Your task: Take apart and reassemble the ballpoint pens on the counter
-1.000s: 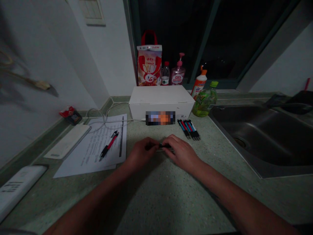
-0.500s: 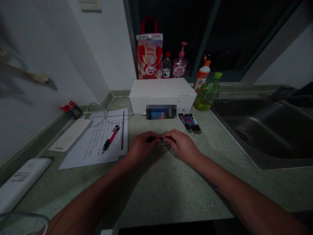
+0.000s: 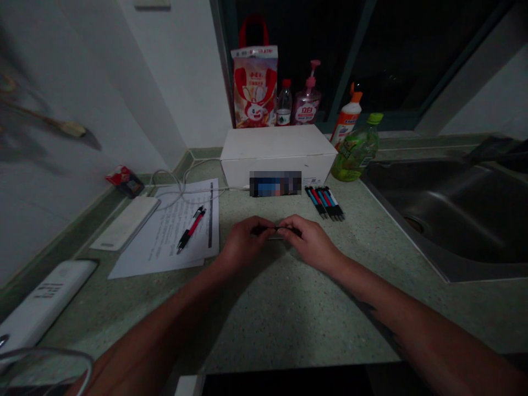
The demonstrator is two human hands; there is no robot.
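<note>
My left hand (image 3: 245, 240) and my right hand (image 3: 314, 242) meet above the middle of the green speckled counter (image 3: 284, 308), fingertips pinched close together. Between them is a small, thin dark object (image 3: 277, 227), too small to name, with an end in each hand's fingers. A thin pale strip shows just under the fingertips. Beyond my right hand lies a row of several pens (image 3: 324, 203) with red and blue barrels. To the left, a red and black pen (image 3: 191, 230) rests on printed paper (image 3: 165, 242).
A white box (image 3: 278, 148) stands at the back, a blurred-out device before it. Bottles (image 3: 357, 148) are right of it, a sink (image 3: 462, 214) at the right. White power banks (image 3: 126, 223) and a cable lie left; a white power strip (image 3: 45, 302) is nearer.
The view has shifted slightly, so the counter items sit a little higher and further right. Both hands keep nearly the same pinched pose, and the dark object's middle shows slightly more between the fingertips.
</note>
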